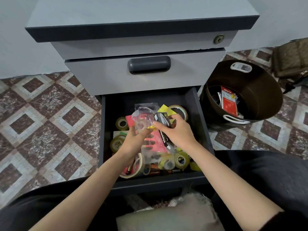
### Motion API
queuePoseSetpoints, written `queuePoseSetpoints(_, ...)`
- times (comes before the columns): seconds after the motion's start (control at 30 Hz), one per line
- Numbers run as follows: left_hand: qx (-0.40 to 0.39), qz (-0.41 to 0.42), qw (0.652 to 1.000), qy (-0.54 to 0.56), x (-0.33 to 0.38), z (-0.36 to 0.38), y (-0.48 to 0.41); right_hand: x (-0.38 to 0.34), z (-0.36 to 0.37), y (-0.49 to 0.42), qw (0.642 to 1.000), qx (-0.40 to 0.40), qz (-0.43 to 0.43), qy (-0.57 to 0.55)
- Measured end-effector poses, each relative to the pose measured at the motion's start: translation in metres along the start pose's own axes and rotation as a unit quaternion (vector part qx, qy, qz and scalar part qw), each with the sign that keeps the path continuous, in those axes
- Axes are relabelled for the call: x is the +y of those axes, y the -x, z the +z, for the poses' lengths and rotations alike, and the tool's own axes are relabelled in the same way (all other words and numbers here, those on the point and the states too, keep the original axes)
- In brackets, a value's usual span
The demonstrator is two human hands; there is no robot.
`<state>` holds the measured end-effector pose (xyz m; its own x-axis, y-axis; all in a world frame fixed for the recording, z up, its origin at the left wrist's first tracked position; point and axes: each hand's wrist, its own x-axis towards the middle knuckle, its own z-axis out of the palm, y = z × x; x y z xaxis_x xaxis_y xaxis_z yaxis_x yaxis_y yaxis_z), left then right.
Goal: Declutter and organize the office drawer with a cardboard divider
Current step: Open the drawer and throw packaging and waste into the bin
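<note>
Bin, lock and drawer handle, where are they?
Bin (260,84): head view, on its dark inner wall.
Lock (218,39): head view, on the round keyhole face.
Handle (149,65): head view, middle of the dark grip.

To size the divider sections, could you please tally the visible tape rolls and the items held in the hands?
Round adhesive tape rolls: 5 plainly visible
Clear plastic blister pack, left hand: 1
Black cardboard box, right hand: 1
Total: 7

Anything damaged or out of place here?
The top drawer front's lower edge is chipped and jagged near its right end. The open drawer holds a loose jumble of tape rolls and batteries. The left hand grips a clear pack, the right hand a black pack.
</note>
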<state>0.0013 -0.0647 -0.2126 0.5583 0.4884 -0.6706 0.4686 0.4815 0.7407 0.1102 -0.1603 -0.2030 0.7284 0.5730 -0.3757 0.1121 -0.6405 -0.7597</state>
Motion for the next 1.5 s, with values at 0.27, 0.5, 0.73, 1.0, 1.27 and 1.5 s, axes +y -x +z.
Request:
queuePoseSetpoints(0.27, -0.014, 0.047, 0.999, -0.016, 0.004, 0.01, 0.005, 0.003, 0.008, -0.001, 0.967, -0.066, 0.101, -0.227)
queuePoseSetpoints(0.5, 0.002, 0.121, 0.992, -0.044, 0.011, 0.012, 0.028, -0.007, 0.003, 0.009, 0.952, -0.06, 0.116, -0.275)
queuePoseSetpoints(0.73, -0.004, 0.157, 0.985, -0.064, 0.034, 0.028, 0.053, -0.021, -0.035, 0.023, 0.965, -0.032, 0.033, -0.26)
queuePoseSetpoints(1.0, -0.006, 0.204, 0.978, -0.048, 0.067, 0.097, 0.065, -0.018, -0.109, 0.038, 0.944, 0.001, 0.051, -0.325)
queuePoseSetpoints(1.27, -0.019, 0.153, 0.986, -0.056, 0.091, 0.16, 0.044, 0.015, -0.171, 0.02, 0.918, 0.078, 0.038, -0.388)
queuePoseSetpoints(1.5, -0.106, 0.106, 0.984, -0.1, 0.116, 0.204, 0.016, 0.04, -0.212, -0.008, 0.912, 0.145, 0.038, -0.383)
